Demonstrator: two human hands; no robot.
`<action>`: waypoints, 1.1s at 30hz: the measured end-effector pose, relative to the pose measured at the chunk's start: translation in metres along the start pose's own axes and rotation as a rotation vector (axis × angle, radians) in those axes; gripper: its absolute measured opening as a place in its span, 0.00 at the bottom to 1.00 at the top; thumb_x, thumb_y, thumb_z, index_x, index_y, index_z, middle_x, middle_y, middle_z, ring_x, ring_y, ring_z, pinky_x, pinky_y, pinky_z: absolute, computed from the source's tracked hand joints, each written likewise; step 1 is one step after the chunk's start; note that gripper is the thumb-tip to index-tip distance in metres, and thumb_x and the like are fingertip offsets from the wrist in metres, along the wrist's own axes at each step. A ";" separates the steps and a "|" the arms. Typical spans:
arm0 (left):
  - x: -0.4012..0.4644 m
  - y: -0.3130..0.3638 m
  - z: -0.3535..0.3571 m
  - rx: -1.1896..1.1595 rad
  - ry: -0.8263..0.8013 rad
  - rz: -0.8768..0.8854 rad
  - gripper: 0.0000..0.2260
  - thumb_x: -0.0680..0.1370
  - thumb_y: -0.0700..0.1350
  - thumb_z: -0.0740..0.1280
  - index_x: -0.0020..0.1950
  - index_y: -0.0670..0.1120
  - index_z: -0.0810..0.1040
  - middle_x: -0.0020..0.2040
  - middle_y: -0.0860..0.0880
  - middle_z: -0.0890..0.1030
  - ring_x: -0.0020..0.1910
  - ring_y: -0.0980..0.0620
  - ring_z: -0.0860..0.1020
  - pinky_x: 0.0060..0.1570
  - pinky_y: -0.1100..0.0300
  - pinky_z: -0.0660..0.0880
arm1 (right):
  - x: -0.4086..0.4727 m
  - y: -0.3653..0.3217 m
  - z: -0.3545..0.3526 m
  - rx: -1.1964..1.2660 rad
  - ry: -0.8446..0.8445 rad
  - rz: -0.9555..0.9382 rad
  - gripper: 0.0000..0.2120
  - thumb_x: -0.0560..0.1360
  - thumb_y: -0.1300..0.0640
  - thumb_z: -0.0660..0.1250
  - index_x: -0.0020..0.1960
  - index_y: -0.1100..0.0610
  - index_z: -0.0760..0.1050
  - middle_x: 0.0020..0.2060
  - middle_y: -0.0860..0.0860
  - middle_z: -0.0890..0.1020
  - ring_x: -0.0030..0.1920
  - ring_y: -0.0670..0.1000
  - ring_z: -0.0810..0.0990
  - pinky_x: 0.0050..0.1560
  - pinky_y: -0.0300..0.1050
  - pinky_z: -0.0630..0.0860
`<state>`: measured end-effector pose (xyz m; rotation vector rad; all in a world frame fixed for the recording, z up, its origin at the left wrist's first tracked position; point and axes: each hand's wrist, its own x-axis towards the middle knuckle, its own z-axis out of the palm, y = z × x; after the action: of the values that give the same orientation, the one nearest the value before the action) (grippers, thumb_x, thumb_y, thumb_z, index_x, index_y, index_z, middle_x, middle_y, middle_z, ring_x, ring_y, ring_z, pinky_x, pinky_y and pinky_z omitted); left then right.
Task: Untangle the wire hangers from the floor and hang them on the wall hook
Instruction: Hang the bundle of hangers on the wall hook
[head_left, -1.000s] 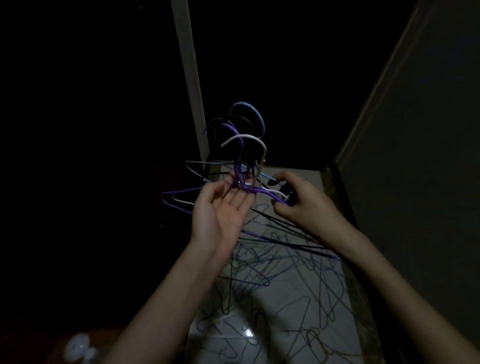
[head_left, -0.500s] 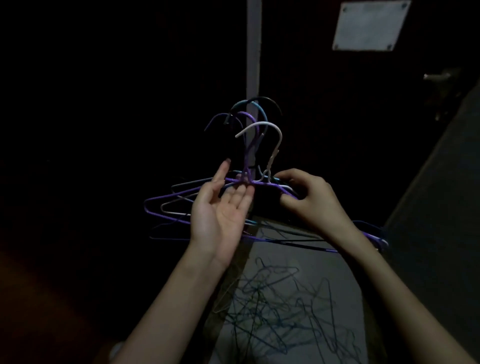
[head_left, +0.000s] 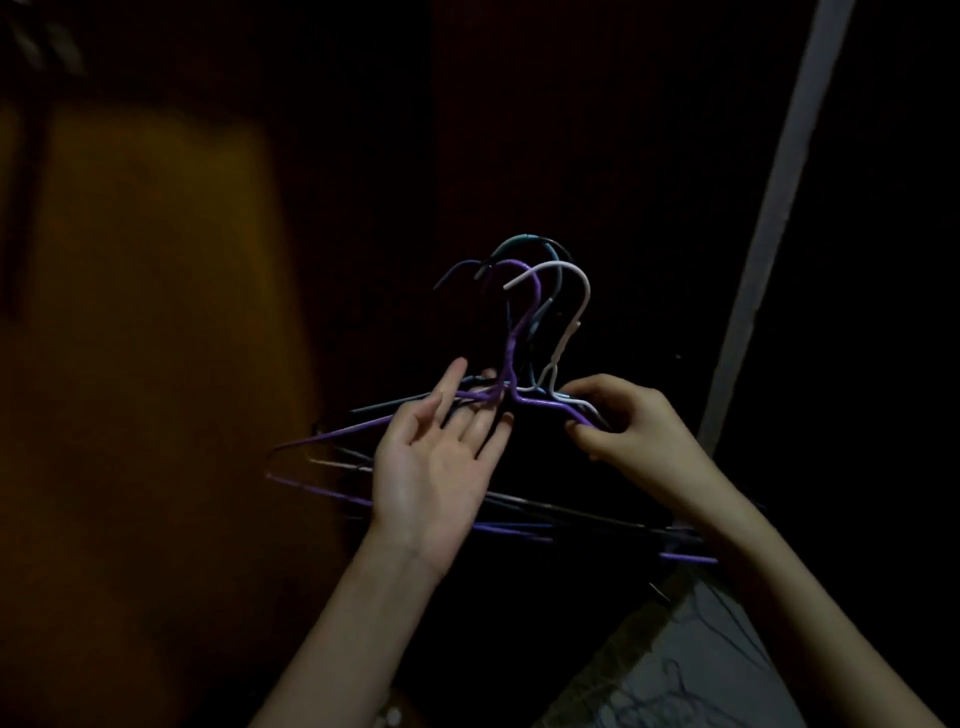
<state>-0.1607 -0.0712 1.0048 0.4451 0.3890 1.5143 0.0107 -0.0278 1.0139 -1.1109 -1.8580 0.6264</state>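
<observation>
the left hand (head_left: 434, 467) lies palm up with fingers spread wide under the shoulders of a bundle of wire hangers (head_left: 514, 400), seemingly just propping the stack level rather than gripping it. the purple hanger (head_left: 511, 343) and the white hanger (head_left: 563, 322) stand with hooks up and lined together, probably so they can go on a hook as one. the right hand (head_left: 631, 431) pinches the gathered wires narrowly to keep them together; no wall hook is visible in the dark.

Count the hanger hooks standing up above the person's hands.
4, maybe more in the dark: a white hook rightmost, a purple hook left of it, a teal hook highest behind them, and a dark hook farthest left.
</observation>
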 end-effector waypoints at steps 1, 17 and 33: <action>-0.005 0.015 -0.002 0.005 0.005 0.032 0.22 0.74 0.43 0.57 0.68 0.42 0.71 0.66 0.35 0.72 0.66 0.41 0.71 0.67 0.47 0.66 | 0.006 -0.010 0.011 0.014 -0.015 -0.022 0.16 0.70 0.65 0.69 0.45 0.43 0.75 0.35 0.43 0.81 0.33 0.35 0.77 0.36 0.30 0.73; -0.033 0.246 -0.061 -0.010 0.048 0.286 0.24 0.75 0.44 0.58 0.71 0.41 0.67 0.73 0.32 0.59 0.73 0.36 0.58 0.62 0.46 0.64 | 0.104 -0.155 0.192 0.109 -0.125 -0.182 0.13 0.71 0.64 0.69 0.50 0.49 0.77 0.36 0.44 0.79 0.33 0.37 0.77 0.33 0.28 0.72; 0.033 0.341 -0.085 0.128 0.081 0.326 0.21 0.79 0.48 0.54 0.71 0.42 0.66 0.72 0.35 0.62 0.73 0.40 0.61 0.71 0.48 0.58 | 0.200 -0.173 0.257 0.299 -0.111 -0.159 0.13 0.72 0.67 0.67 0.46 0.49 0.77 0.40 0.45 0.80 0.37 0.37 0.78 0.35 0.28 0.73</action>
<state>-0.4969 -0.0326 1.1065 0.5697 0.4961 1.8346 -0.3357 0.0675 1.0982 -0.7393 -1.8509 0.8544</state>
